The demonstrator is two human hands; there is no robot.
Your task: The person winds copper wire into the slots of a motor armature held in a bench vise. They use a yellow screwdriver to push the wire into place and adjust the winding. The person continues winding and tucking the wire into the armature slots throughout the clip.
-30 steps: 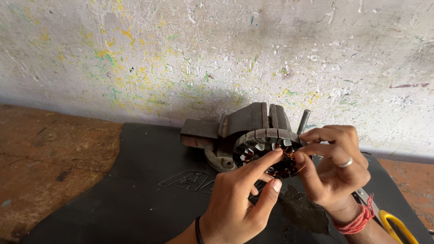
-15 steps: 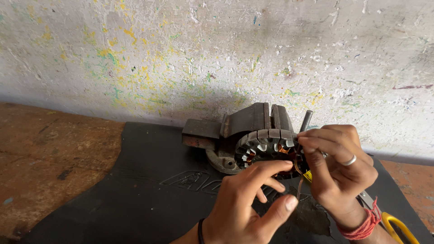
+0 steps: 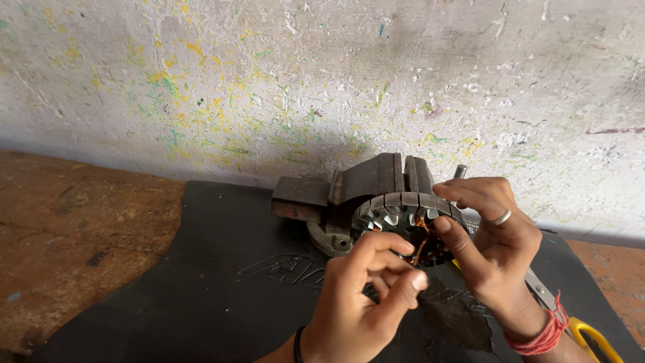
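Observation:
A round slotted metal motor stator with copper wire in its slots sits clamped in a dark bench vise. My right hand, with a ring and a red wrist thread, grips the stator's right rim, thumb pressed on the copper wire. My left hand, with a black wrist band, is just below the stator, fingers curled with their tips at its lower edge. Whether the left fingers pinch a wire is hidden.
The vise stands on a black rubber mat over a reddish-brown bench. A paint-speckled wall rises right behind. Yellow-handled scissors lie at the right on the mat. A dark scrap lies under my hands.
My left hand has drawn back slightly from the stator's face and its fingers have curled in. My right hand has stayed on the rim.

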